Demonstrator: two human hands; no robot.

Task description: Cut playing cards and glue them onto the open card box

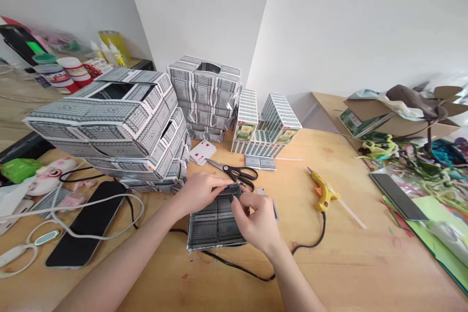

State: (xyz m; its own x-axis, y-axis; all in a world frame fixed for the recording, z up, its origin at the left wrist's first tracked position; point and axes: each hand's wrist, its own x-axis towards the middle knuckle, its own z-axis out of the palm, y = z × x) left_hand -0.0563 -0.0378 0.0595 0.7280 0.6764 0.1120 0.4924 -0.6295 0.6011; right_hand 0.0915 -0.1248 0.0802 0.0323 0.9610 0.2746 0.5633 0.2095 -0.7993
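In the head view, a panel of patterned playing cards (214, 226), joined face down, lies on the table between my hands. A narrow card strip (231, 188) stands up along its far edge. My left hand (199, 195) is closed, its fingers pinching the left part of that strip. My right hand (258, 219) is closed at the strip's right end, thumb pointing in over the panel; its curled fingers are partly hidden. Just beyond the hands lie black-handled scissors (239, 173) with half-open blades. A two of hearts card (203, 152) touches their tips.
A large card-built structure (109, 124) stands left, a taller one (206, 90) behind. Stacked card boxes (248, 126) are at centre back. A yellow glue gun (322, 190) lies right, its black cord (241, 269) crossing before the panel. A phone (87, 226) and white cable (137, 219) lie left.
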